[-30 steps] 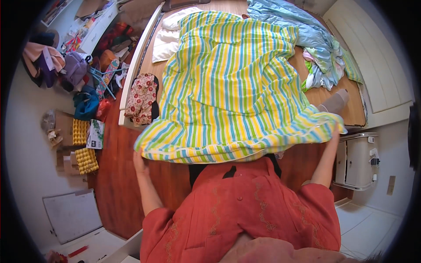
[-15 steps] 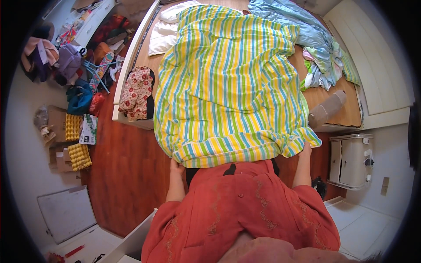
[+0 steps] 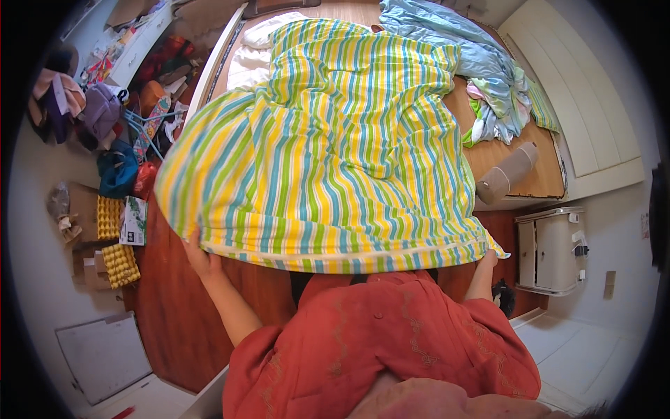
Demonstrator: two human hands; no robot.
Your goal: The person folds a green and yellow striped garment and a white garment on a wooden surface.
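A duvet cover (image 3: pixel 335 153) with yellow, green, blue and white stripes lies across the bed, its near edge drawn out toward me past the bed's front. My left hand (image 3: pixel 200 257) grips the left corner of that edge, the arm stretched out to the side. At the opposite corner, my right hand (image 3: pixel 486 262) is closed on the cloth, where a small flap sticks out past the fingers. Folds of cloth hide most of my fingertips. Along the left side the fabric bulges up and out, and wrinkles run through its middle.
White bedding (image 3: pixel 250 63) lies at the far left of the bed, crumpled blue bedding (image 3: pixel 453 42) at the far right. A brown-grey roll (image 3: pixel 508 172) rests near the right edge. Beyond the bed stand a beige cabinet (image 3: pixel 549 251) on the right and egg trays (image 3: pixel 121 265) on the left.
My left hand has swung outward to the left, spreading the duvet cover's near edge wide and covering the floral cloth. The right hand stays at its corner, slightly lower.
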